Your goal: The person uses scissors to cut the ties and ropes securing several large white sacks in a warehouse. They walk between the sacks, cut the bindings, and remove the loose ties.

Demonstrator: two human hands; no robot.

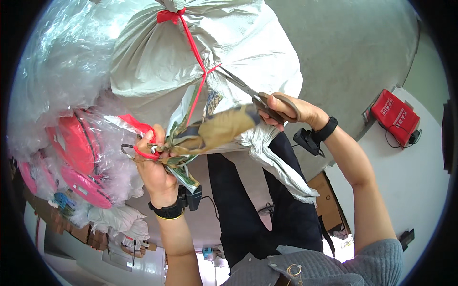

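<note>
A large white woven sack [257, 43] stands before me, cinched with a red cord [192, 43] that is knotted near its top. My right hand [298, 110] is closed on the handles of dark scissors [245, 88]. Their blades point up and left, with the tips at the red cord near the middle of the sack. Closed at the lower left, my left hand [155, 167] grips a bunch of red strap and camouflage cloth strips. From the bunch, a tan and dark camouflage cloth piece [219, 129], blurred, stretches toward the scissors' handles. Below it hangs a loose white sack flap [281, 169].
Clear plastic wrapping [62, 62] heaps up at the left, with red and pink bags [78, 143] in plastic beneath it. On a white surface at the right lies a red case [395, 117]. A cardboard box [322, 200] stands beside my legs.
</note>
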